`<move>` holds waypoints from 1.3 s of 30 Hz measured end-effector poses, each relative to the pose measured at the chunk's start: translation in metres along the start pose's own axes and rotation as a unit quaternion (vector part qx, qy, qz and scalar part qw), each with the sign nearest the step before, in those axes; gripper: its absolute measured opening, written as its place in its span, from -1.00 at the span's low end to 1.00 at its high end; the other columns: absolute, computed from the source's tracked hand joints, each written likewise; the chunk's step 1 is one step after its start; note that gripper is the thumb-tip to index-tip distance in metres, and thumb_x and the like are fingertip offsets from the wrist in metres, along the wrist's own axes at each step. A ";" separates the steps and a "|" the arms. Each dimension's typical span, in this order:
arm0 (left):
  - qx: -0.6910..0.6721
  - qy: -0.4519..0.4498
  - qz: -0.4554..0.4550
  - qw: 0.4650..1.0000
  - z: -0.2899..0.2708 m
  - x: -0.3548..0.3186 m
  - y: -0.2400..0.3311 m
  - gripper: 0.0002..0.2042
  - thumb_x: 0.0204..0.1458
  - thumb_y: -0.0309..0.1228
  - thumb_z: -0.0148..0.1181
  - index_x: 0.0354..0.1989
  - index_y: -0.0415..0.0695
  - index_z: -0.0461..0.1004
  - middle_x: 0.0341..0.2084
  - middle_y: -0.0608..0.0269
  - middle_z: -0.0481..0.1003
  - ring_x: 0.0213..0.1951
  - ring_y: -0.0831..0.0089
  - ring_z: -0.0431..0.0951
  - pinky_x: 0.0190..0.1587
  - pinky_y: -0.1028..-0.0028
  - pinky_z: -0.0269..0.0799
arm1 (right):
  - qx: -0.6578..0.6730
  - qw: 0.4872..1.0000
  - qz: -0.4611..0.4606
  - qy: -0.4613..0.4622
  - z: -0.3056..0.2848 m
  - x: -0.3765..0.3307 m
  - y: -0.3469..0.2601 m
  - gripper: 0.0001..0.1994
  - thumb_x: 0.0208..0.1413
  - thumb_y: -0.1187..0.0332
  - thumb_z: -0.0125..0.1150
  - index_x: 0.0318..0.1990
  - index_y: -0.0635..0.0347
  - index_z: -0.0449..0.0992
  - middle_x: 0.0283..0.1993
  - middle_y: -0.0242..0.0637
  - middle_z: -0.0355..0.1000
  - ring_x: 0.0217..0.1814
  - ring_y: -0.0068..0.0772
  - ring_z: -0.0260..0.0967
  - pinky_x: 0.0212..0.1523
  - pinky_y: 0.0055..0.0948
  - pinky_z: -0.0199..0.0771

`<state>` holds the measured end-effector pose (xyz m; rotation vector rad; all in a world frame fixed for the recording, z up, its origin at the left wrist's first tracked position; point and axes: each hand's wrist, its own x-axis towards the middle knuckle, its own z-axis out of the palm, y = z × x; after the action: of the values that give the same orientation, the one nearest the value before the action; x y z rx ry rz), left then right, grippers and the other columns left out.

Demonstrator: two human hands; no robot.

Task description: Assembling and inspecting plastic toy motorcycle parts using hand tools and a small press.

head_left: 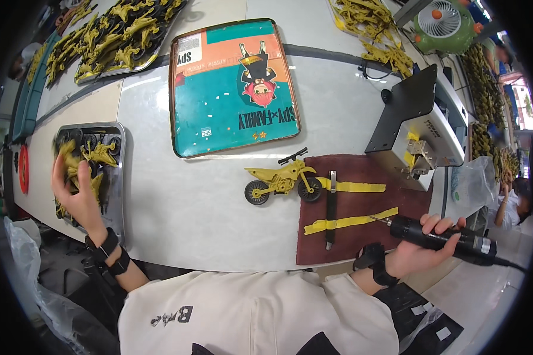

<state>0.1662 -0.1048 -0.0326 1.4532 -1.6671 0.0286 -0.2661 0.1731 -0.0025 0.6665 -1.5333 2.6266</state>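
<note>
Crowding is the first risk at the metal tray [117, 195], where the left hand [80, 198] has its fingers curved and its thumb apart beside a blurred yellow piece [68, 155]; whether they grip it I cannot tell. Yellow toys [103, 154] with black wheels lie tangled there, so one drawn out quickly could snag a neighbour's wheel and drag it over the rim. The hands are well apart, and the right hand [423, 255] is wrapped around a black corded driver [417, 232], its bit pointing left over the maroon mat [361, 244]. That bit overlaps the end of the lower yellow strip [352, 222] in this view; contact cannot be judged, but a dip of the wrist might scratch or lift it. A yellow toy motorcycle [278, 178] lies on its side on the counter [207, 204], its front wheel over the mat's left edge. Nothing holds it, so pressure from the driver could make it rock or slide across that step. The cord [509, 264], trailing off to the right, could also tug the driver off line if it caught.
</note>
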 end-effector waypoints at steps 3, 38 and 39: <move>0.303 -0.016 -0.093 0.948 -0.019 -0.010 -0.089 -0.44 -0.04 -0.18 0.23 0.12 -0.18 0.26 0.09 -0.04 0.23 0.15 0.13 0.20 0.19 0.23 0.05 | 0.000 0.999 0.042 -0.012 0.003 0.003 0.008 -0.63 0.14 0.21 -0.04 0.01 0.21 0.13 -0.53 -0.38 0.19 -0.61 -0.52 0.14 -0.47 -0.47 0.17; -0.232 -0.444 0.383 0.776 0.110 -0.131 0.247 -0.31 -0.22 -0.05 0.27 0.10 -0.14 0.24 0.01 -0.07 0.23 0.00 0.10 0.29 -0.05 0.21 0.27 | -0.101 0.961 -0.230 -0.119 0.069 0.081 0.000 -0.51 -0.09 0.43 0.11 0.00 0.38 0.09 -0.61 -0.24 0.31 -0.67 -0.46 0.26 -0.55 -0.47 0.38; -0.249 -0.449 0.395 0.762 0.110 -0.128 0.249 -0.27 -0.22 -0.02 0.26 0.13 -0.15 0.21 0.04 -0.09 0.21 0.05 0.07 0.25 0.03 0.17 0.19 | -0.103 0.962 -0.227 -0.115 0.070 0.081 0.000 -0.51 -0.08 0.42 0.11 0.01 0.37 0.09 -0.61 -0.24 0.31 -0.67 -0.46 0.26 -0.55 -0.46 0.37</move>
<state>-0.1098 0.0128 -0.0503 0.2103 -2.6813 -0.6929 -0.3156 0.0996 0.0580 1.1734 -1.4587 2.0817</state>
